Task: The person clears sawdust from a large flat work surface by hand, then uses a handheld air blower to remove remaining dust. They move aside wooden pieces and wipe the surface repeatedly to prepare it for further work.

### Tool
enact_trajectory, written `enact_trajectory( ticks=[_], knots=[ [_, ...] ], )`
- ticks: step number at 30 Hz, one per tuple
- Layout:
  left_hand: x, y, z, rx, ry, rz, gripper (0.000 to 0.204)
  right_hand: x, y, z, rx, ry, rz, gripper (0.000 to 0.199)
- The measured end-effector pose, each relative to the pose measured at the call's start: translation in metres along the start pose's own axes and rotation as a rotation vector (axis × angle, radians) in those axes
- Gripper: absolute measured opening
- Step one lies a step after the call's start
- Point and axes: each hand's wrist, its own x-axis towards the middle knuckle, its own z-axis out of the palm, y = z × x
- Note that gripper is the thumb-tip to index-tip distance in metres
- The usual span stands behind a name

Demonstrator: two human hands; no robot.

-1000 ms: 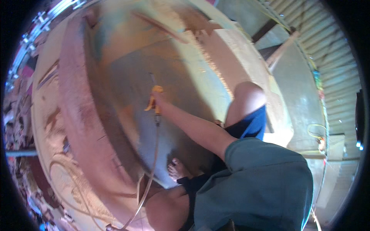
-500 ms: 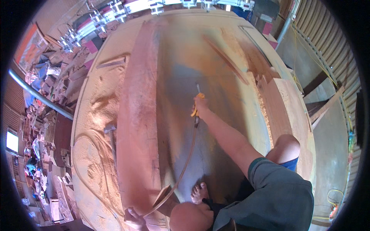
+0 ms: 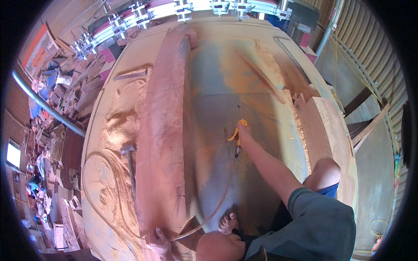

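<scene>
My right hand (image 3: 244, 130) is closed around a yellow air blow gun (image 3: 239, 129) with a thin metal nozzle, held over a grey, dust-streaked surface (image 3: 213, 152). From its rear end a thin brown air hose (image 3: 223, 201) curves down to my left hand (image 3: 159, 242). That hand is closed where the hose passes, low over the near end of a long, thick reddish timber (image 3: 161, 130). Its fingers are partly hidden. Orange-brown dust (image 3: 230, 65) lies in patches on the grey surface, beyond the nozzle.
Left of the timber, a hammer (image 3: 129, 163) and a hose loop lie on sawdust (image 3: 115, 135). A thin wood strip (image 3: 261, 78) and wooden pieces (image 3: 315, 126) lie on the right. My bare foot (image 3: 228, 222) rests on the grey surface. A metal rail (image 3: 156, 12) spans the far end.
The blow gun has shifted right in the picture, and the hazy dust beyond it has thinned. The whole view has also moved slightly. Both hands keep their hold.
</scene>
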Motion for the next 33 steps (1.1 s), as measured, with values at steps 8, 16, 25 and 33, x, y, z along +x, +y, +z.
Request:
enact_trajectory(
  ticks=[8,16,25,33],
  knots=[
    [0.001,-0.008,-0.008,0.012,-0.01,-0.048,0.029,-0.038,0.056,-0.035,-0.282,-0.082,0.051,0.022],
    [-0.004,-0.037,-0.026,0.04,0.056,-0.14,0.043,-0.034,0.076,-0.035,-0.354,-0.123,0.003,0.02],
    [0.001,-0.032,-0.074,-0.035,0.111,-0.213,0.035,-0.07,0.073,-0.006,-0.509,-0.39,0.179,0.02],
    [-0.022,-0.075,-0.069,0.1,0.234,-0.163,0.034,-0.073,0.083,0.003,-0.815,-0.512,-0.114,0.019]
  ],
)
